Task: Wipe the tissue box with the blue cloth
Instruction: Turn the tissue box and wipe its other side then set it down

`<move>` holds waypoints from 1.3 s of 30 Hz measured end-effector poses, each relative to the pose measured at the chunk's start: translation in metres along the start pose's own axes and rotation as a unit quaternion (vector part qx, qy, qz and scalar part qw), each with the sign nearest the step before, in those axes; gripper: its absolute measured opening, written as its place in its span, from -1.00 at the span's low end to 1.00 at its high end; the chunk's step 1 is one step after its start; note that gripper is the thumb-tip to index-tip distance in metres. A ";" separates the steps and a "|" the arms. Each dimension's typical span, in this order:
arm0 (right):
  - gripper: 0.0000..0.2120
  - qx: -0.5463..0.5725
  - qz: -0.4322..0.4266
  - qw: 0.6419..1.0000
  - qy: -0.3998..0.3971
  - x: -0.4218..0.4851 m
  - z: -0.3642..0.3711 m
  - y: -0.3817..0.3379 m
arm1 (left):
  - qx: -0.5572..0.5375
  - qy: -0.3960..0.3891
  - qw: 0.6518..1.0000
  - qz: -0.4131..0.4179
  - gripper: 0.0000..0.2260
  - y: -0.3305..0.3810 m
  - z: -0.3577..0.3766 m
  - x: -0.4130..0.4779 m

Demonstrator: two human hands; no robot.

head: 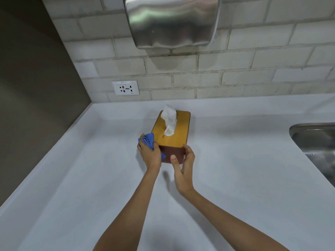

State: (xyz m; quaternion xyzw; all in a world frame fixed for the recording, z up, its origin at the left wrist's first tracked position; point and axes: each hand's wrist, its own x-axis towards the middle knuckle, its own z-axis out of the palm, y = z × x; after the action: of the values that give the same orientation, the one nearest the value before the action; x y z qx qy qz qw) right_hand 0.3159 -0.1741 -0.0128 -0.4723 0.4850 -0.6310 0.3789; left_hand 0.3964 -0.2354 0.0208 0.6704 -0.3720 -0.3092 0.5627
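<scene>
So we're mid-wipe, working the left side of the box (171,131) near its front corner. It sits on the white counter (235,160), lengthwise away from us, near the back wall, with a tissue (169,120) poking up from the wood lid.

Left hand (149,153) is closed around the bunched blue cloth (147,140), pressing it against the box's left wall — cloth bulges out above the fingers. Right hand (184,167) is half open, thumb on the dark front face, fingers curled around the right front corner. It's bracing, not lifting as far as we can tell.

Next, we'd guess: drag the cloth along the left wall toward the back, then over the lid — steering around the tissue so it doesn't snag. Right hand should hold firm so the box doesn't slide toward the sink (313,140).
</scene>
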 end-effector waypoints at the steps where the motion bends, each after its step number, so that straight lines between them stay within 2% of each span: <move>1: -0.43 0.001 -0.001 1.000 -0.006 -0.002 0.002 0.001 | 0.001 -0.003 1.000 -0.001 -0.52 0.000 -0.003 0.003; 6: -0.42 -0.010 -0.004 0.999 -0.051 -0.011 0.013 0.002 | 0.017 -0.023 1.000 0.001 -0.54 0.006 -0.012 0.024; 10: -0.64 -0.013 -0.006 0.997 -0.081 0.003 0.000 0.003 | 0.002 0.009 0.999 -0.034 -0.58 0.012 -0.013 0.038; 12: -0.88 -0.028 0.000 0.999 -0.038 0.026 -0.016 0.003 | -0.025 0.033 0.997 -0.065 -0.61 0.010 -0.012 0.033; 14: -0.98 -0.042 0.021 0.998 0.040 0.058 -0.035 0.002 | -0.051 0.037 0.993 -0.097 -0.62 0.007 -0.008 0.022; 16: -0.90 -0.059 0.047 0.993 0.086 0.093 -0.050 0.001 | -0.065 0.037 0.989 -0.125 -0.61 0.002 -0.003 0.009; 18: -0.75 -0.090 0.070 0.990 0.080 0.125 -0.060 0.000 | -0.079 0.036 0.986 -0.141 -0.61 -0.002 0.002 -0.004; 21: -0.54 -0.118 0.133 0.984 0.021 0.163 -0.066 0.001 | -0.082 0.037 0.984 -0.154 -0.59 -0.005 0.011 -0.017; 24: -0.43 -0.152 0.181 0.970 -0.062 0.187 -0.066 0.006 | -0.058 0.023 0.984 -0.165 -0.49 -0.007 0.019 -0.020; 27: -0.42 -0.153 0.201 0.960 -0.123 0.200 -0.064 0.013 | -0.046 0.016 0.984 -0.174 -0.43 -0.006 0.024 -0.017; 30: -0.46 -0.109 0.212 0.958 -0.158 0.203 -0.060 0.018 | -0.039 0.002 0.986 -0.163 -0.48 -0.007 0.022 -0.009; 33: -0.50 -0.078 0.213 0.963 -0.148 0.200 -0.060 0.022 | -0.045 -0.017 0.986 -0.157 -0.56 -0.010 0.017 0.006; 39: -0.55 -0.096 0.219 0.964 -0.116 0.190 -0.071 0.022 | -0.033 -0.040 0.983 -0.176 -0.60 -0.007 0.012 0.032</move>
State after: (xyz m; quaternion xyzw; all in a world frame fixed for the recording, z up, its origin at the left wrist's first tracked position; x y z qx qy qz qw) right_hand 0.1976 -0.3393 0.0031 -0.4583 0.5875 -0.4245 0.5144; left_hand 0.4046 -0.2682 0.0123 0.6933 -0.2598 -0.4423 0.5062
